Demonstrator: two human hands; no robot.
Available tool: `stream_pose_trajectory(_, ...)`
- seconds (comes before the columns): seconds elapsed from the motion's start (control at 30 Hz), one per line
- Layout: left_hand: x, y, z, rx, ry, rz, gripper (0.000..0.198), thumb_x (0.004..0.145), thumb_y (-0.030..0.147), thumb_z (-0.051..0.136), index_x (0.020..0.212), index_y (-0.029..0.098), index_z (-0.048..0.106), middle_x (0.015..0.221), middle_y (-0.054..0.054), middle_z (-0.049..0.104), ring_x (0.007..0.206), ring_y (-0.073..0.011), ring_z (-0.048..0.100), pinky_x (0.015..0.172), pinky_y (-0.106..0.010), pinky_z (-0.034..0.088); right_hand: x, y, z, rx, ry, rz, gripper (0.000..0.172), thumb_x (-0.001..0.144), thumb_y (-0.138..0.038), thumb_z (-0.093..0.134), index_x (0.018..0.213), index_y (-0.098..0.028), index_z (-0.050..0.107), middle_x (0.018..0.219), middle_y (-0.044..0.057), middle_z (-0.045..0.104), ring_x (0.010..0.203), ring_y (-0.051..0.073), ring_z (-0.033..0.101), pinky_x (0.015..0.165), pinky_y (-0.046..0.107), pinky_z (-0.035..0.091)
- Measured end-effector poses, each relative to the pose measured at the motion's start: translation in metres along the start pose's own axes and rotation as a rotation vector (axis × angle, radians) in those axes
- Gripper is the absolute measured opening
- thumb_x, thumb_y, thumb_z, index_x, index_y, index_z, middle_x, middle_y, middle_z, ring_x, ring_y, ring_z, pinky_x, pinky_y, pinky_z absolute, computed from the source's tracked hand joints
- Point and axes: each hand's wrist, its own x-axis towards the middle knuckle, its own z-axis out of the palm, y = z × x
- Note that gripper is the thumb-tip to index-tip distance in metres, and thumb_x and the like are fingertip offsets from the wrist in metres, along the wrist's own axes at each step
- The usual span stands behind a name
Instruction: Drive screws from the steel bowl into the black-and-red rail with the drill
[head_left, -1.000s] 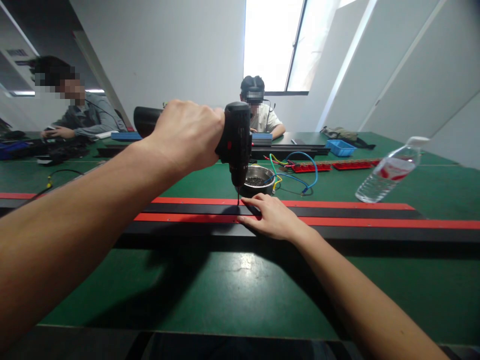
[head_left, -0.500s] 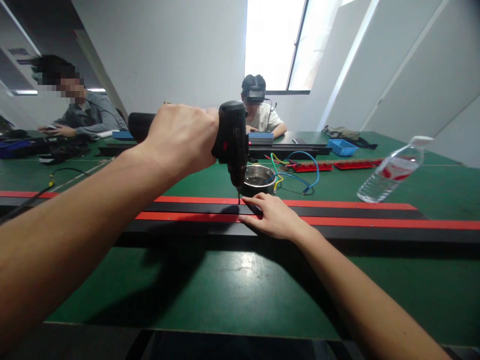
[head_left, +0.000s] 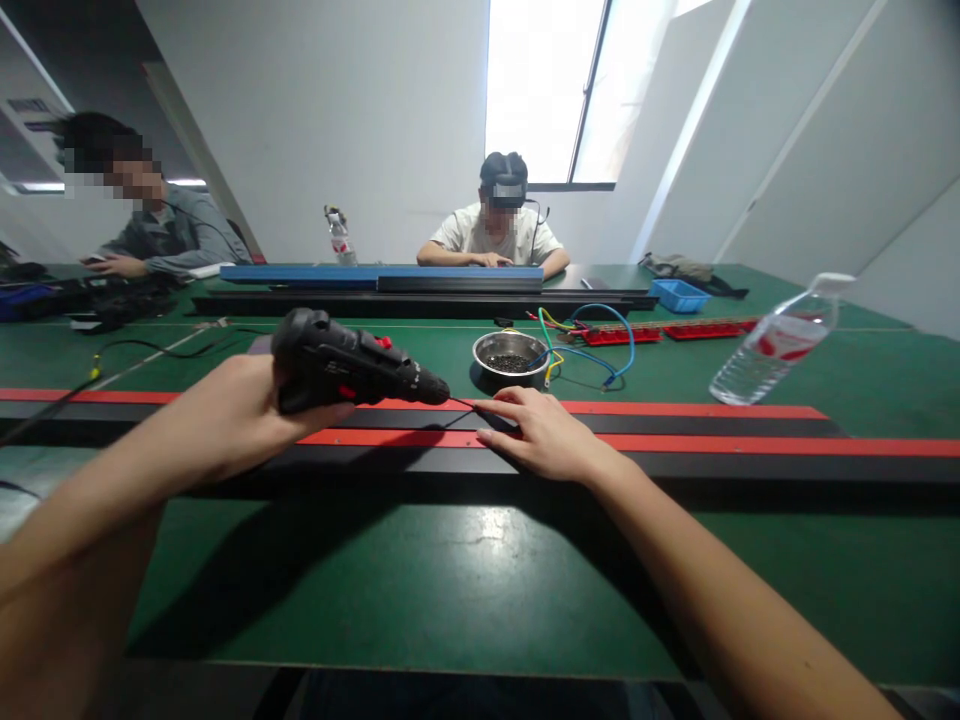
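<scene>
My left hand (head_left: 244, 410) is wrapped round the grip of a black cordless drill (head_left: 352, 365), tilted with its thin bit pointing right and slightly down. The bit's tip reaches the fingertips of my right hand (head_left: 536, 430); whether they touch I cannot tell. My right hand lies on the long black bars with its fingers stretched and thumb apart. The thumb is on the nearer red strip (head_left: 675, 443), the index finger near the farther red strip (head_left: 637, 408). Just behind stands a steel bowl (head_left: 484, 350) of small dark pieces, probably screws.
A tilted-looking water bottle (head_left: 780, 345) stands at right. Colored cables (head_left: 630, 345) lie beside the bowl, near red parts (head_left: 622, 335) and a blue basket (head_left: 679, 296). Blue and black profiles (head_left: 450, 283) lie farther back. Two people (head_left: 499, 225) sit beyond at the green table (head_left: 450, 590).
My left hand has lowered and moved left, swinging the drill from upright over the bar to nearly level. My right hand has stayed in place on the bars.
</scene>
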Motion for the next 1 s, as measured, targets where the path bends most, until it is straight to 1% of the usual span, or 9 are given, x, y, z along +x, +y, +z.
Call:
stream_pose_trajectory(0.03,-0.005,-0.01,0.005,0.082,-0.031,0.057,0.045,0.066,0.048,0.091,0.106,0.028,0.083,0.104,-0.002,0.083,0.101,-0.0333,0.073,0.087,-0.033,0.055,0.001,0.001,0.0,0.021,0.013,-0.007,0.056,0.105,-0.062,0.052,0.152,-0.033,0.061,0.145,0.014,0.062,0.128,0.034,0.062,0.109,0.05,0.048)
stream_pose_trajectory(0.07,-0.009,-0.019,0.009,0.102,-0.002,0.043,0.046,0.07,0.05,0.088,0.109,0.027,0.082,0.106,-0.003,0.083,0.103,-0.0331,0.073,0.086,-0.033,0.055,0.001,0.002,0.001,0.053,0.032,-0.012,0.053,0.106,-0.059,0.054,0.15,-0.032,0.064,0.145,0.014,0.062,0.129,0.033,0.062,0.109,0.049,0.048)
stream_pose_trajectory(0.17,-0.013,-0.034,0.019,-0.012,0.011,-0.094,0.053,0.07,0.05,0.089,0.114,0.023,0.078,0.11,-0.005,0.083,0.106,-0.0323,0.073,0.086,-0.032,0.055,0.004,0.008,0.002,0.215,0.123,-0.021,0.039,0.105,-0.045,0.061,0.137,-0.026,0.074,0.138,0.012,0.07,0.122,0.028,0.068,0.106,0.043,0.053)
stream_pose_trajectory(0.3,0.0,-0.026,0.029,-0.093,0.002,-0.095,0.044,0.068,0.041,0.091,0.104,0.018,0.079,0.104,-0.006,0.083,0.102,-0.0309,0.073,0.084,-0.03,0.053,0.006,0.016,0.002,0.417,0.298,0.12,0.024,0.099,-0.034,0.067,0.112,-0.022,0.083,0.114,0.01,0.081,0.105,0.025,0.076,0.095,0.04,0.06)
stream_pose_trajectory(0.43,0.017,-0.015,0.042,-0.129,0.017,-0.043,0.034,0.071,0.044,0.089,0.085,0.015,0.077,0.083,-0.006,0.079,0.081,-0.0262,0.07,0.069,-0.028,0.049,0.006,0.025,-0.002,0.513,0.442,0.274,0.027,0.091,-0.039,0.072,0.103,-0.018,0.083,0.099,0.011,0.083,0.092,0.027,0.078,0.086,0.04,0.062)
stream_pose_trajectory(0.57,0.019,-0.022,0.05,-0.384,-0.066,-0.104,0.035,0.078,0.047,0.086,0.088,0.016,0.074,0.077,-0.004,0.076,0.071,-0.0213,0.067,0.063,-0.026,0.05,0.009,0.04,-0.011,0.56,0.508,0.312,0.03,0.088,-0.042,0.073,0.099,-0.016,0.082,0.092,0.011,0.082,0.085,0.026,0.078,0.079,0.037,0.061)
stream_pose_trajectory(0.73,0.008,-0.034,0.058,-0.926,-0.158,-0.372,0.023,0.086,0.034,0.081,0.09,0.012,0.074,0.076,-0.007,0.073,0.063,-0.0162,0.066,0.056,-0.022,0.055,0.041,0.062,-0.031,0.335,0.388,0.371,0.023,0.093,-0.033,0.07,0.095,-0.013,0.082,0.089,0.011,0.082,0.079,0.023,0.075,0.071,0.032,0.055)
stream_pose_trajectory(0.87,0.006,-0.032,0.073,-1.178,-0.189,-0.382,0.013,0.096,0.023,0.064,0.092,0.013,0.071,0.08,-0.006,0.068,0.067,-0.013,0.065,0.062,-0.022,0.06,0.086,0.073,-0.041,0.08,0.256,0.502,0.025,0.096,-0.032,0.068,0.095,-0.013,0.083,0.086,0.012,0.081,0.081,0.024,0.075,0.068,0.029,0.052)
stream_pose_trajectory(1.0,0.009,-0.032,0.087,-1.33,-0.158,-0.365,0.005,0.092,0.018,0.067,0.092,0.013,0.069,0.081,-0.006,0.065,0.064,-0.013,0.064,0.058,-0.023,0.061,0.121,0.078,-0.033,-0.157,0.084,0.532,0.031,0.099,-0.035,0.061,0.101,-0.013,0.083,0.094,0.015,0.081,0.086,0.025,0.075,0.071,0.03,0.051)
